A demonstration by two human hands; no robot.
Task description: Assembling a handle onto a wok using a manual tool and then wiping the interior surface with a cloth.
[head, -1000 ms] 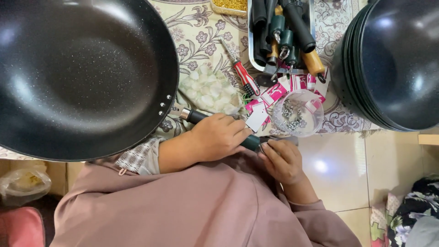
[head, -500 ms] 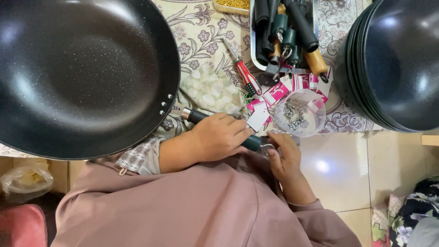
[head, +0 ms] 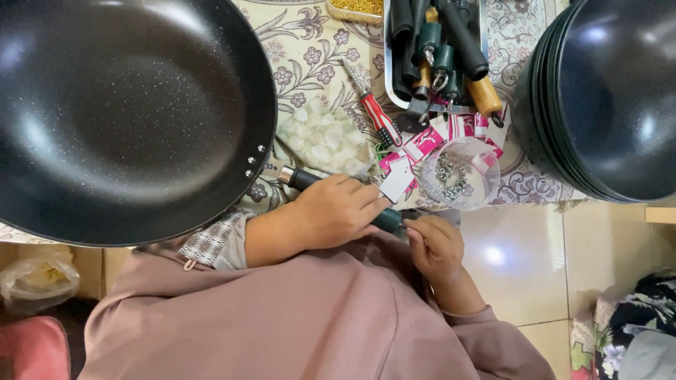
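Note:
A large black wok (head: 127, 112) fills the upper left, its dark green handle (head: 304, 180) pointing right toward my lap. My left hand (head: 336, 211) is wrapped around that handle. At the handle's end my right hand (head: 435, 246) has its fingers pinched on the tip; whether a small part sits between the fingers is hidden. A white tag (head: 396, 180) hangs just above the handle. A clear plastic bowl (head: 486, 184) with small metal fittings stands just beyond my right hand.
A metal tray (head: 389, 70) of spare black, green and wooden handles sits at the top. A red-handled screwdriver (head: 377, 116) lies beside it among pink and white tags (head: 422, 144). A stack of black woks (head: 605, 98) stands at right. The floral cloth's edge meets a tiled floor (head: 535, 260).
My right hand has shifted slightly up toward the handle's end. My left hand keeps its grip, and the wok has not moved.

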